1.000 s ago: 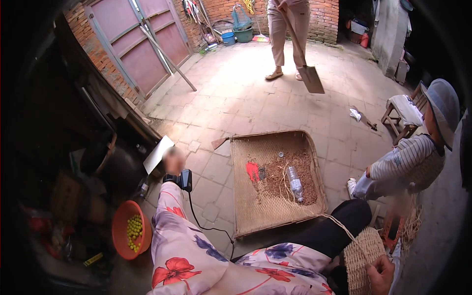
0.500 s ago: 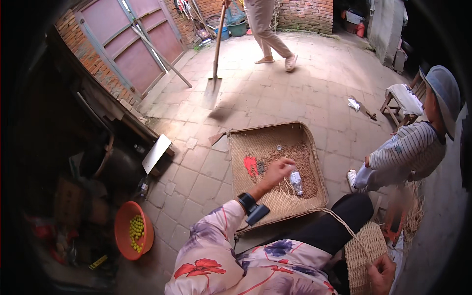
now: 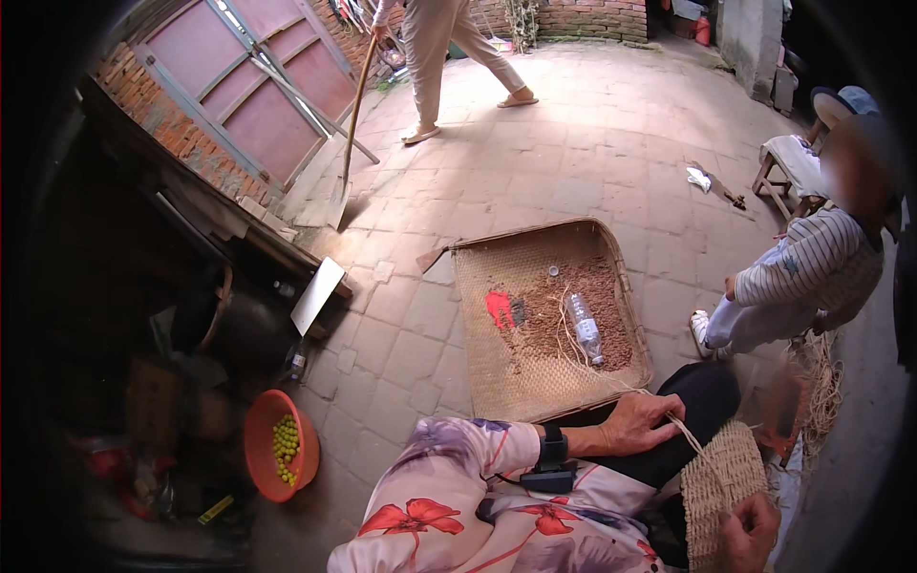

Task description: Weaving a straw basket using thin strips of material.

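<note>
My left hand (image 3: 638,425), with a black band at the wrist, is closed on a twisted straw cord (image 3: 690,438) over my dark-trousered knee. The cord leads down to a flat woven straw piece (image 3: 718,470), coarse and pale, on my lap. At the lower right my right hand (image 3: 752,531) pinches the side of that piece; some of its fingers are hidden. Beyond the knee, a shallow woven tray (image 3: 489,368) holds brown kernels (image 3: 611,286). A clear plastic bottle (image 3: 584,329) lies in it beside loose straw strands.
An orange basin (image 3: 308,468) of small yellow-green fruit stands at left. A child in a striped shirt (image 3: 812,272) stands at right near a stool (image 3: 785,177). Another person (image 3: 430,57) handles a shovel (image 3: 341,199) at the back. Loose straw (image 3: 821,377) lies at right.
My left hand has moved from over the tray, beside the bottle, back to the cord at my knee. The person with the shovel has stepped left, and the child has turned.
</note>
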`<act>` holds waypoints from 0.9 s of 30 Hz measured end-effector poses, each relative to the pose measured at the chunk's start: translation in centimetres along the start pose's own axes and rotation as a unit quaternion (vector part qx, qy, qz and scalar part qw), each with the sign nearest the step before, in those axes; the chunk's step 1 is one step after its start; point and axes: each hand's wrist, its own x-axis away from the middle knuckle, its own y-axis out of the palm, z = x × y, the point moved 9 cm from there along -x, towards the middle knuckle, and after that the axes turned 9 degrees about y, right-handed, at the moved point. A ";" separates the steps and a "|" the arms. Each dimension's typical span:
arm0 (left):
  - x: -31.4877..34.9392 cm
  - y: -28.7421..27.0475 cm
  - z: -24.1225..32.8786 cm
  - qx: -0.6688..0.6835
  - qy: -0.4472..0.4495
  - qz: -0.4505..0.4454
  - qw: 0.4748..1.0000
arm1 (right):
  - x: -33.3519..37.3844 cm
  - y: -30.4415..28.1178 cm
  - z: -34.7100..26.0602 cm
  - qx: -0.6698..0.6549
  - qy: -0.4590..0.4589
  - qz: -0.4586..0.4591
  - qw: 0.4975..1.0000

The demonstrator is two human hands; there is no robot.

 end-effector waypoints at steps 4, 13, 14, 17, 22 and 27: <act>0.0 0.1 -0.1 -0.012 -0.001 0.004 1.000 | -0.2 0.0 -0.2 -0.031 0.013 -0.013 0.999; -0.2 0.2 -0.6 -0.015 -0.017 -0.006 1.000 | -0.1 -0.5 -0.9 -0.004 0.000 0.000 1.000; -0.2 0.2 -0.7 -0.018 -0.023 -0.006 1.000 | -0.1 -0.5 -0.8 0.001 0.005 -0.003 1.000; -0.4 0.2 -0.7 -0.008 -0.020 -0.001 1.000 | -0.2 -0.6 -1.0 -0.002 0.013 -0.005 1.000; -0.1 0.0 -1.0 -0.011 -0.031 0.005 0.999 | -0.2 -0.5 -1.7 0.021 0.000 0.006 1.000; -1.2 0.0 -2.6 0.082 -0.116 -0.005 0.990 | 3.2 -2.8 -1.8 0.103 -0.017 0.052 0.993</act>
